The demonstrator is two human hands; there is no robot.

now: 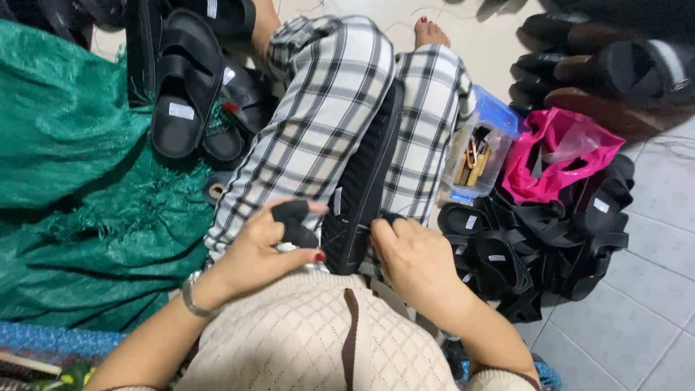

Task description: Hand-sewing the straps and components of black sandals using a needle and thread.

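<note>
A black sandal sole (362,181) is laid lengthwise along the lap, between the 2 knees of the plaid trousers (318,123), its near end against the cream knitted top (304,340). The left hand (264,250) is closed against the sole's near left edge, with black covers seen on 2 fingers (293,211). The right hand (413,257) is closed at the sole's near right edge, thumb and forefinger pinched together; what is pinched is too small to be told. The 2 hands are kept apart, 1 on each side of the sole.

Little open room is left. On the left, the lap is bounded by green fringed cloth (79,166), with black sandals (188,80) lying on it. On the right, a heap of black strapped sandals (536,246) is pressed near the right knee; small white rectangular labels (601,205) are seen on several. A clear plastic box with a blue lid (481,148) is set just beside the right knee, and a pink plastic bag (557,156) rests on the heap. Bare grey floor tiles (644,289) are seen only at the lower right. More dark footwear (615,65) is stacked at the upper right.
</note>
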